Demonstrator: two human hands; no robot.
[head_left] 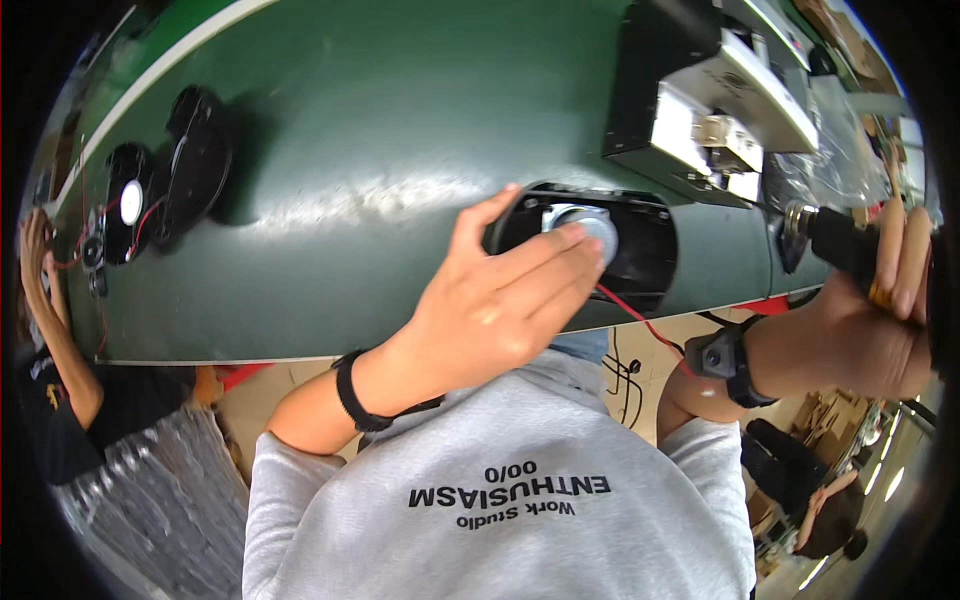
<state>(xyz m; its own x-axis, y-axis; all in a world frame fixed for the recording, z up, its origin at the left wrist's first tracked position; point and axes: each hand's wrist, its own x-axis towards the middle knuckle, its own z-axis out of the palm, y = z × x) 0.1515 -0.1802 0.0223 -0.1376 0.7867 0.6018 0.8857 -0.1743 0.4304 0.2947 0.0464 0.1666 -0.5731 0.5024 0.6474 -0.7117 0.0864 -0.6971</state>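
Note:
In front of me on the green table lies a black oval housing, open side up. A round silver-backed speaker sits inside it, with a red wire trailing off toward my right arm. My left hand holds the speaker, with several fingers pressed over its back and one finger stretched to the housing's left rim; its thumb is hidden. At the right edge my right hand is closed around a black power screwdriver with a metal nose. Part of this hand is smeared and lost in the dark rim.
A black and white metal machine stands at the back right, beside clear plastic bags. Two more black housings stand at the left, near another person's hands. The near table edge runs just before my body.

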